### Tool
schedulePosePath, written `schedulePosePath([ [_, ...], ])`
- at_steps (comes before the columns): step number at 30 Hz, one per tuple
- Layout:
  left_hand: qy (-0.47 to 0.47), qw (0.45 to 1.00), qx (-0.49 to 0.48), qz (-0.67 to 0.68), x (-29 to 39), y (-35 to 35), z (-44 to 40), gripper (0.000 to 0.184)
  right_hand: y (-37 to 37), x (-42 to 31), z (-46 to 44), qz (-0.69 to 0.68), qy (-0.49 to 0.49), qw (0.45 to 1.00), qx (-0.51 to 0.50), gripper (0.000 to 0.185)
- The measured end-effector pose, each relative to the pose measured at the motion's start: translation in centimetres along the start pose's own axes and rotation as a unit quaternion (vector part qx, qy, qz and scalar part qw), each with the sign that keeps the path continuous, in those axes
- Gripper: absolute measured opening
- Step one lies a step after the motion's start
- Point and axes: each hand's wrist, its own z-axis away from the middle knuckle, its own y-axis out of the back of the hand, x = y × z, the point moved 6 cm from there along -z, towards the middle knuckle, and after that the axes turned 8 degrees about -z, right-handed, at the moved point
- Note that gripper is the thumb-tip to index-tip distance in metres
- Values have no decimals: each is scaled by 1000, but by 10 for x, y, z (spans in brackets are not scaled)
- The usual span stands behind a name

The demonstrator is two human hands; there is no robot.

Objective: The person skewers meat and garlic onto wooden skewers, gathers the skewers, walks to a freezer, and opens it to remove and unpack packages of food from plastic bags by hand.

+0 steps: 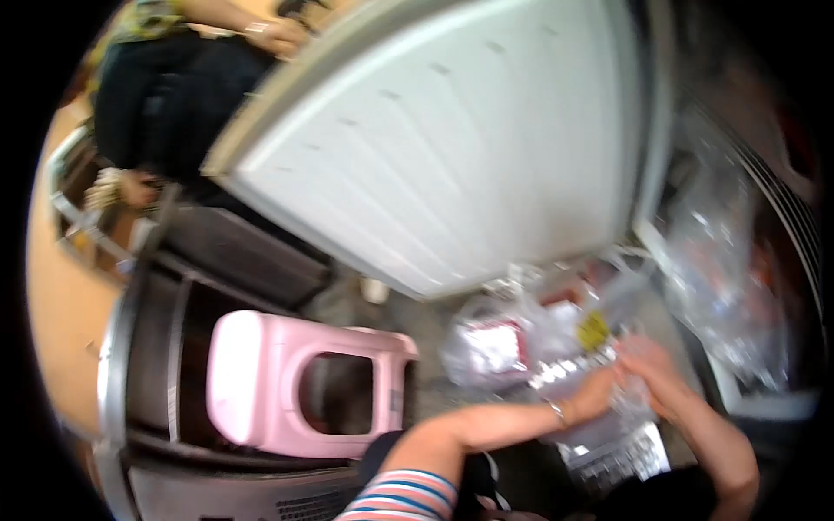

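Note:
My left hand [592,392], at the end of a striped sleeve, and my right hand [645,358] meet at the lower right. Both have their fingers closed on a clear plastic bag [632,398], which bunches up between and below them. Motion blur hides the exact finger positions. Just beyond the hands sit more filled clear bags, one with a red-edged pack [499,346] inside and one with a yellow label [593,331]. Below the hands lies a shiny silver, patterned sheet or pack [618,456], whose kind I cannot make out.
A white ribbed appliance door [452,148] stands open ahead. Bulky clear bags [725,269] fill the compartment at right. A pink plastic stool [252,382] stands left, beside a dark metal cabinet [152,382]. Another person's hand [282,38] is at the door's upper edge.

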Motion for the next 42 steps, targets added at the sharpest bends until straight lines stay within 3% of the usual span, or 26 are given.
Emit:
schedulePosePath([
  [4,-33,973,87,210,5,26,-10,25,14,-18,-9,33,121,984,-128,50],
  [6,42,948,60,308,-21,39,-12,24,28,-40,-18,-88,188,978,-11,58],
  [8,22,968,54,246,-16,64,-9,27,69,1,-33,-142,142,979,-42,71],
  [9,41,964,82,250,-13,71,-6,27,70,24,-31,107,114,985,-67,75],
  [10,60,958,109,257,-5,75,-3,28,62,34,-27,352,78,929,-83,79],
  [11,122,957,90,247,-1,69,2,28,44,31,-23,467,175,857,-130,79],
  [12,38,986,74,146,5,65,-2,29,20,22,-11,569,259,762,-171,79],
  [13,-48,996,46,58,11,43,-4,30,31,43,-32,467,193,840,-195,76],
  [14,-28,996,-1,82,-8,33,0,30,49,73,-54,357,116,905,-200,72],
  [15,-5,993,-47,104,-29,23,3,31,69,86,-61,305,-64,944,-107,56],
  [16,-25,990,21,140,-1,42,2,33,60,60,-53,257,106,951,-136,40],
  [17,76,990,97,72,-24,46,11,37,54,55,-48,65,123,983,-120,38],
  [18,215,933,142,251,-29,52,11,41,55,53,-47,-83,54,994,-52,37],
  [19,251,760,220,558,-3,55,6,45,62,55,-47,-152,39,987,-28,36],
  [22,114,709,229,657,-15,59,-9,45,59,53,-47,-231,15,973,-4,35],
  [24,83,594,210,772,-18,50,-19,40,60,48,-46,-241,-6,971,2,35],
  [27,80,587,169,788,-41,34,-31,35,55,30,-37,-195,22,980,-37,35],
  [29,61,593,155,788,-56,27,-40,33,34,17,-31,114,122,984,-70,35],
  [30,154,633,229,724,-71,24,-42,29,28,19,-37,115,117,984,-75,35],
  [32,247,649,311,649,-84,22,-34,25,2,-5,-39,413,377,826,-66,35],
  [34,198,689,260,647,-69,29,-36,20,-5,-11,-50,470,417,774,-82,29],
  [36,139,836,338,409,-31,51,-22,23,17,13,-88,96,174,973,-118,24],
  [37,282,746,311,517,-30,44,-22,27,35,28,-102,5,58,997,-56,25],
  [38,289,733,322,526,-35,40,-22,27,48,43,-109,-80,-60,995,11,25],
  [40,291,714,351,531,-39,38,-19,28,38,31,-101,-4,-71,997,27,31],
  [42,301,617,406,603,-43,41,-9,28,14,13,-92,52,-52,997,-21,39],
])
